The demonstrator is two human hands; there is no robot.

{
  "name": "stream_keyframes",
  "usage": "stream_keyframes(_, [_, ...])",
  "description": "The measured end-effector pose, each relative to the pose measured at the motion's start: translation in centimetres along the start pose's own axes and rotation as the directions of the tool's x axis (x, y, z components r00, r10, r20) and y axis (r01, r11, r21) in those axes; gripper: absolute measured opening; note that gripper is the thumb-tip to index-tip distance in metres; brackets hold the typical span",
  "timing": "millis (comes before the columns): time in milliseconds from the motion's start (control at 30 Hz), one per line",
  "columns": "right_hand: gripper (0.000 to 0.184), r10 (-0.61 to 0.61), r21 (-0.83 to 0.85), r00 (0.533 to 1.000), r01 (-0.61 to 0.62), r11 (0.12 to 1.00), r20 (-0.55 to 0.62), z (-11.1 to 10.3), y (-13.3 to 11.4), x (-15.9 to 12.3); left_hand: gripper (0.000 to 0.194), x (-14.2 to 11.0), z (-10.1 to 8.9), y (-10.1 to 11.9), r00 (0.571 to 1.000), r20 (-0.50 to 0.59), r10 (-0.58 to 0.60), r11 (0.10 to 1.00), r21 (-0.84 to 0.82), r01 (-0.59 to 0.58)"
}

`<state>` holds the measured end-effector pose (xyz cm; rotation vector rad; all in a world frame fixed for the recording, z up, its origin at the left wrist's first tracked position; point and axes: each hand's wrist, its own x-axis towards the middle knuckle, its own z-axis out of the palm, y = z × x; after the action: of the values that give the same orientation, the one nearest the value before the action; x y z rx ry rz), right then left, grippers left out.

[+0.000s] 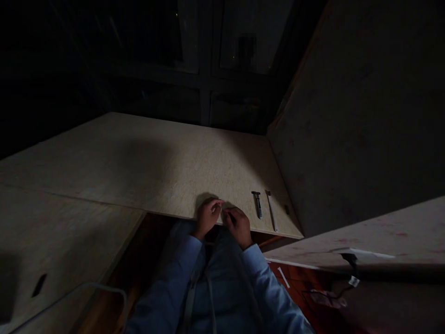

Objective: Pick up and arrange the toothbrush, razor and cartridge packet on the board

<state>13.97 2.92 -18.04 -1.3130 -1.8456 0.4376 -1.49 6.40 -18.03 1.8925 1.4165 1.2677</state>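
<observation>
Both my hands rest on the near edge of a large pale plywood board [146,171]. My left hand [207,216] has its fingers curled, pinching something tiny at its fingertips. My right hand [238,225] sits close beside it, fingers also bent and pinched toward the left hand. What they hold is too small and dark to name. A small dark tool with a T-shaped head [257,204] lies on the board just right of my right hand. Beside the tool lies a thin white stick [271,211]. Blue sleeves cover both arms.
A tall plywood panel [361,120] stands upright at the right. Another board [382,236] lies lower right with a dark cable [349,264] on it. A second sheet [52,241] with a slot lies at the left. Dark window panes fill the back. Reddish floor shows below.
</observation>
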Motion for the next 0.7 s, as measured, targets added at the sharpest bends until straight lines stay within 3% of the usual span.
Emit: stream_keyframes(700, [0.027,-0.071,-0.053,0.997,0.071,0.996,0.002,0.49,0.23,-0.03,0.024,-0.02,-0.2,0.7,1.0,0.017,0.001,0.997,0.081,-0.002])
